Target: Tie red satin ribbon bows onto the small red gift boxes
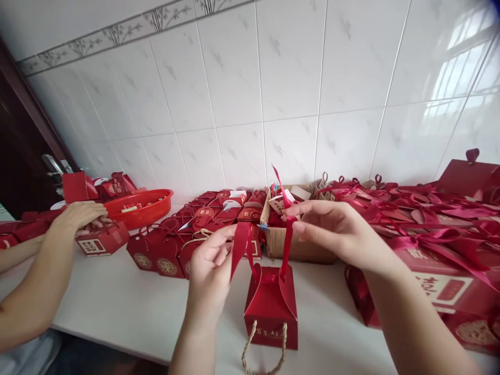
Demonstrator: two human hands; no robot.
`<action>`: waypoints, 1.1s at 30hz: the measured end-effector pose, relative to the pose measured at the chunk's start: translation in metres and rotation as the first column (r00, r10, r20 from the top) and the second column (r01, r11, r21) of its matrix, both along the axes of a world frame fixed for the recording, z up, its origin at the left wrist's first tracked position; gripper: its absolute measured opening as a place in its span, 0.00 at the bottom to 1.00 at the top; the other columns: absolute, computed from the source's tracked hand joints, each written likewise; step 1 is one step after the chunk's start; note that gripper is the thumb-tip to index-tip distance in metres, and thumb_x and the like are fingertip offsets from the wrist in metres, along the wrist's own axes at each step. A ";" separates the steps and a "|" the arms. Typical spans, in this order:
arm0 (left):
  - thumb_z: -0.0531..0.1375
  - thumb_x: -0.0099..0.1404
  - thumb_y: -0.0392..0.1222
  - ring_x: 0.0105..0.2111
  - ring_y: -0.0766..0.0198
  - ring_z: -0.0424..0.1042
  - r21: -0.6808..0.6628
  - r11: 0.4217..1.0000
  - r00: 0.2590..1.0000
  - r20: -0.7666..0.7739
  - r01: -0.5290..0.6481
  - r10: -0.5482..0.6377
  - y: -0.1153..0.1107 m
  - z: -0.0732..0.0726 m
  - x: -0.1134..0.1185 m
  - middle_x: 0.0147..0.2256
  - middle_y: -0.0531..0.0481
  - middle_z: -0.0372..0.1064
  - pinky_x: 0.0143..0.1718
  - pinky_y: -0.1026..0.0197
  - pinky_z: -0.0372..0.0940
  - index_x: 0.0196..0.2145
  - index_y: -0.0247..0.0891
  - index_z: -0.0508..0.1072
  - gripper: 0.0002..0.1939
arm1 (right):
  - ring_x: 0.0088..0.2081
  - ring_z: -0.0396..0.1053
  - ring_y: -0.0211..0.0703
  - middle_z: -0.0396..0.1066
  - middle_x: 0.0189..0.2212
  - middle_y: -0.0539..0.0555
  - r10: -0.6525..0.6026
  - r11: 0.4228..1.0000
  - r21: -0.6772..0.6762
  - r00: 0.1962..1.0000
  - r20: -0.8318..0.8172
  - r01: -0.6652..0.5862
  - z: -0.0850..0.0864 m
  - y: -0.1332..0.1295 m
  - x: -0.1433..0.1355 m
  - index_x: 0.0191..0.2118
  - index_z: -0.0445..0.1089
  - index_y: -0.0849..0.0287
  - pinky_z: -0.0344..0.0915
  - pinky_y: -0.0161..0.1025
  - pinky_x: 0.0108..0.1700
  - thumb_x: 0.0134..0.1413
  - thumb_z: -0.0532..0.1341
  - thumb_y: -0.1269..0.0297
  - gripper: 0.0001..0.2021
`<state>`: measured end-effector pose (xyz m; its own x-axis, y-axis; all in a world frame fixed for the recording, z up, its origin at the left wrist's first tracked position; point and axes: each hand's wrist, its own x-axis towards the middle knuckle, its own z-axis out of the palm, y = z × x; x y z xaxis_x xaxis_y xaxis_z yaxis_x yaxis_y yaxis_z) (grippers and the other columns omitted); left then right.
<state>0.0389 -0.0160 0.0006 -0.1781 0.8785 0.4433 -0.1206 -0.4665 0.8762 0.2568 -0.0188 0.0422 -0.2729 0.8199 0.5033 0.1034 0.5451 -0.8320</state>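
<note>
Gift box point(271, 307): one, red, upright on the white table point(117, 307); topped with flaps folded inward, marked in front with gold characters.
Red ribbon point(288, 245): two lengths, rising from the left and right of the gift box's top.
Left hand point(209, 260): pinching the left length between thumb and fingers, with a fold looped over at the fingertips.
Right hand point(339, 229): pinching the right length between thumb and forefinger, with the loose tip sticking up above.
Rope handle point(284, 341): one, beige, hanging in a loop from two spots on the gift box's front.
Cardboard carton point(287, 249): one, open, behind the gift box; holding red and white card pieces, too jumbled to count.
Oval basin point(156, 212): one, orange-red, near the wall; holding small pieces, too small to identify.
Co-worker's hands point(88, 214): two, on one labelled red box point(102, 242); grip partly hidden.
Medallion boxes point(166, 255): two clear, another partly hidden behind the left hand.
Ribboned boxes point(437, 250): massed at right, too overlapped to count.
</note>
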 end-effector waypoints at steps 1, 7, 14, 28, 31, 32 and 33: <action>0.68 0.53 0.39 0.41 0.59 0.74 0.007 0.999 0.999 -0.002 -0.044 0.044 0.001 -0.001 0.004 0.39 0.47 0.77 0.40 0.64 0.68 0.39 0.38 0.78 0.14 | 0.33 0.70 0.42 0.73 0.32 0.52 -0.036 0.999 0.026 0.999 -0.012 0.037 -0.002 0.001 -0.005 0.40 0.73 0.56 0.67 0.39 0.35 0.53 0.64 0.57 0.11; 0.67 0.54 0.42 0.37 0.58 0.75 0.118 0.966 0.972 -0.008 -0.231 0.233 0.002 -0.003 0.012 0.34 0.50 0.77 0.39 0.61 0.70 0.35 0.39 0.78 0.09 | 0.35 0.69 0.39 0.69 0.31 0.50 -0.163 0.961 0.199 0.974 -0.158 0.193 -0.013 0.008 -0.026 0.33 0.68 0.56 0.68 0.35 0.36 0.52 0.66 0.66 0.05; 0.62 0.61 0.41 0.39 0.60 0.74 0.257 0.965 0.977 -0.190 -0.051 0.102 0.005 0.012 0.008 0.41 0.48 0.76 0.40 0.62 0.70 0.40 0.43 0.78 0.09 | 0.36 0.72 0.41 0.72 0.30 0.51 -0.019 0.999 0.032 0.955 -0.294 0.030 -0.010 0.009 -0.026 0.36 0.64 0.56 0.69 0.38 0.40 0.51 0.66 0.64 0.10; 0.64 0.60 0.39 0.47 0.55 0.73 0.267 0.963 0.983 -0.182 0.034 0.016 0.006 0.016 0.015 0.49 0.46 0.74 0.50 0.57 0.68 0.49 0.43 0.75 0.18 | 0.23 0.59 0.29 0.65 0.24 0.46 0.121 0.976 -0.100 0.866 -0.485 -0.193 -0.007 0.014 -0.027 0.29 0.68 0.59 0.58 0.29 0.27 0.47 0.70 0.64 0.10; 0.61 0.63 0.39 0.51 0.54 0.71 0.309 0.951 0.979 -0.204 0.033 0.032 0.003 0.011 0.012 0.54 0.48 0.70 0.53 0.56 0.67 0.53 0.47 0.72 0.20 | 0.25 0.59 0.29 0.66 0.25 0.46 0.098 0.988 -0.060 0.887 -0.451 -0.140 -0.009 0.013 -0.026 0.29 0.70 0.59 0.58 0.28 0.28 0.47 0.70 0.65 0.08; 0.60 0.64 0.38 0.52 0.54 0.70 0.318 0.947 0.977 -0.212 0.035 0.035 0.002 0.009 0.011 0.56 0.48 0.68 0.53 0.56 0.68 0.54 0.48 0.71 0.21 | 0.25 0.60 0.29 0.67 0.25 0.46 0.087 0.991 -0.054 0.895 -0.437 -0.123 -0.011 0.013 -0.026 0.29 0.70 0.59 0.59 0.28 0.28 0.48 0.69 0.64 0.08; 0.60 0.64 0.38 0.53 0.54 0.70 0.327 0.944 0.974 -0.224 0.038 0.038 0.002 0.006 0.010 0.57 0.49 0.66 0.52 0.57 0.68 0.56 0.49 0.69 0.22 | 0.25 0.61 0.29 0.68 0.26 0.47 0.075 0.993 -0.052 0.902 -0.424 -0.107 -0.012 0.013 -0.026 0.30 0.71 0.59 0.60 0.29 0.29 0.49 0.69 0.63 0.07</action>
